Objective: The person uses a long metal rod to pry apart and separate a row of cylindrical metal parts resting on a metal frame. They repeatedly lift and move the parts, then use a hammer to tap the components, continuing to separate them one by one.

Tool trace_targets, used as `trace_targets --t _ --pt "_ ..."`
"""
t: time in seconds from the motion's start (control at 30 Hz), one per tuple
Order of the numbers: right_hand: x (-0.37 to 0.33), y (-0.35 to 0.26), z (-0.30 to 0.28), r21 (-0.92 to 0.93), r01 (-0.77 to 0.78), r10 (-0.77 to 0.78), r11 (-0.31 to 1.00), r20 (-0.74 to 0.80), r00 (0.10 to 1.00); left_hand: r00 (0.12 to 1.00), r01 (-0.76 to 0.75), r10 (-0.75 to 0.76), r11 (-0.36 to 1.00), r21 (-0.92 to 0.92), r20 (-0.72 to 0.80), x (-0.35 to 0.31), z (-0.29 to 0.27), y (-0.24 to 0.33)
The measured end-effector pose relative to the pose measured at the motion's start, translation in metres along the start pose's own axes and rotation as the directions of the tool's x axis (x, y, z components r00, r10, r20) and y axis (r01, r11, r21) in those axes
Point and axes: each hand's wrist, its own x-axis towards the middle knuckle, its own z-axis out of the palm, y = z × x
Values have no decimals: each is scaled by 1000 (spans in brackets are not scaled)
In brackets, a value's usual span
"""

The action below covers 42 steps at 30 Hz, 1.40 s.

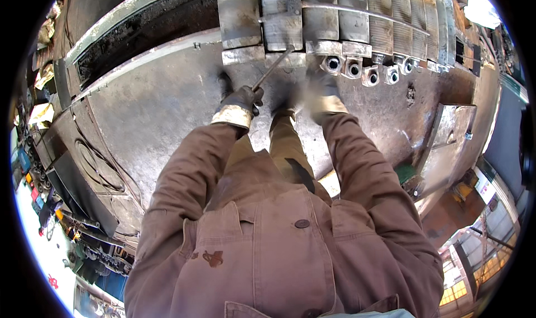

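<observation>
My left hand (241,101), in a dark work glove with a pale cuff, is closed around a thin metal rod (272,70). The rod slants up and right, and its thicker tip lies by the near end of a row of ribbed metal blocks (317,16). My right hand (324,92) is gloved too and smeared by motion, so its fingers do not show clearly. It is just below the row, nearest to a square metal piece with a round hole (332,65). Several similar holed pieces continue to the right along the row's near edge.
A long thin bar (365,12) lies across the blocks. To the left runs a dark trough (139,33) with a pale rim. Coiled cable (92,161) is on the floor at left. A metal plate (451,129) stands at right. My boots are below the row.
</observation>
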Motion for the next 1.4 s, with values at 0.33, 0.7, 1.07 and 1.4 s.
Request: trace_targets --t 0.33,0.7,1.07,1.4 --pt "42 77 -10 570 -65 219 819 -206 954 986 -80 99 987 140 -133 -42 -30 -16" --pt "13 -9 54 210 -220 177 953 204 963 928 -50 116 980 191 -353 -68 -69 -32" --pt "48 -135 59 373 701 -468 608 -544 696 952 27 16 990 137 -306 -22 -67 -62" --pt "103 -27 103 334 53 -83 941 76 994 937 45 -36 999 16 -347 96 -58 -140"
